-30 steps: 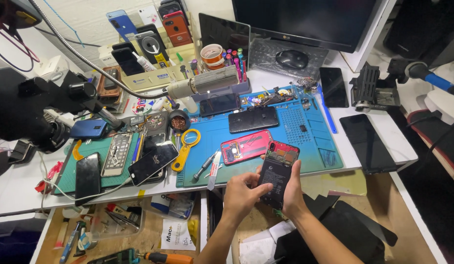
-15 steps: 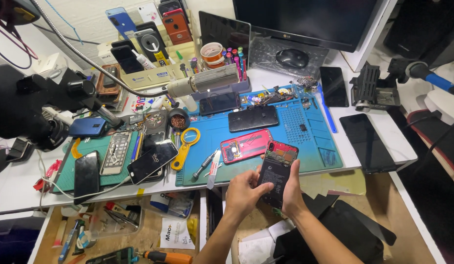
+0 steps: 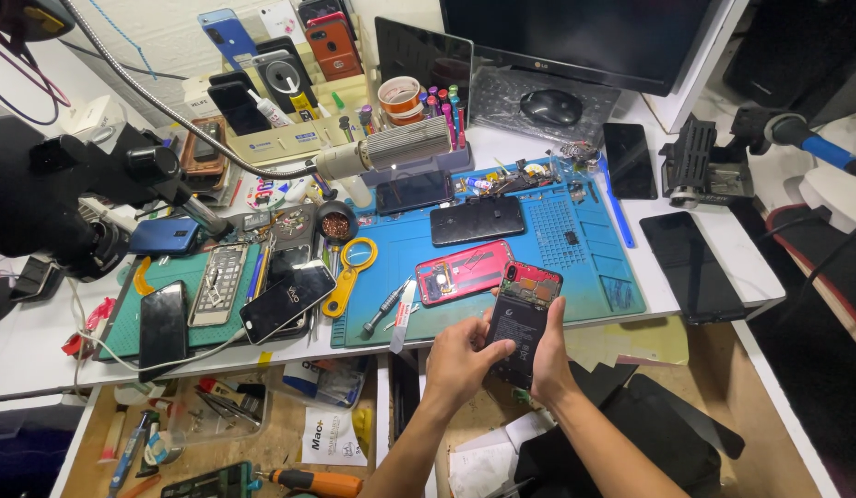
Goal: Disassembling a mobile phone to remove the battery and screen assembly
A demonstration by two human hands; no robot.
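Both of my hands hold an opened red phone (image 3: 522, 318) with its back cover off, black battery and circuit board showing. My left hand (image 3: 460, 358) grips its lower left side, thumb resting on the battery. My right hand (image 3: 549, 355) wraps the phone's right edge from behind. The phone hovers over the front edge of a blue repair mat (image 3: 501, 242). A red back cover (image 3: 465, 271) lies on the mat just above my hands. A small screwdriver (image 3: 383, 307) and a white tube (image 3: 403, 316) lie to the left.
A black phone (image 3: 478, 220) lies on the mat. A green mat (image 3: 183, 286) at left carries several phones and parts, next to a yellow magnifier (image 3: 350, 274). A microscope (image 3: 73, 189) stands at far left. Dark screens (image 3: 690, 266) lie right; open drawers (image 3: 225, 433) sit below.
The view has shifted slightly. My hands keep the same hold on the red phone, with only small movement of the left thumb on the battery.
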